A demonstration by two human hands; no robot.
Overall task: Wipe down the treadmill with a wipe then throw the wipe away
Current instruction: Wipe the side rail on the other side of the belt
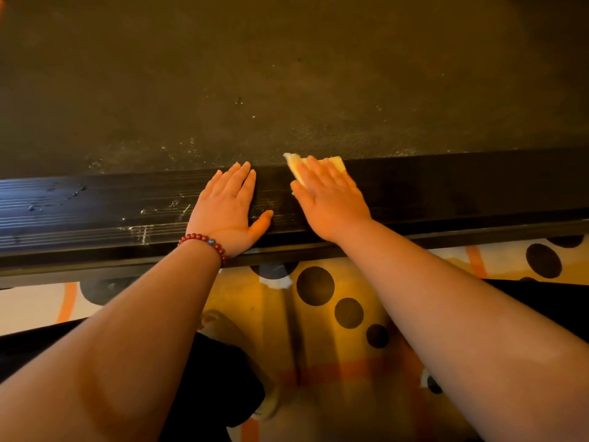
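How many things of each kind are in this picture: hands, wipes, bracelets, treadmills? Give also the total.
Hands: 2, the left hand and the right hand
Wipe: 1
Bracelet: 1
Treadmill: 1
Total: 5

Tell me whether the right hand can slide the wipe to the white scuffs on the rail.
Probably not as things stand: the left hand lies flat on the rail between the right hand, pressing the wipe, and the scuffs. With it lifted, the way looks free.
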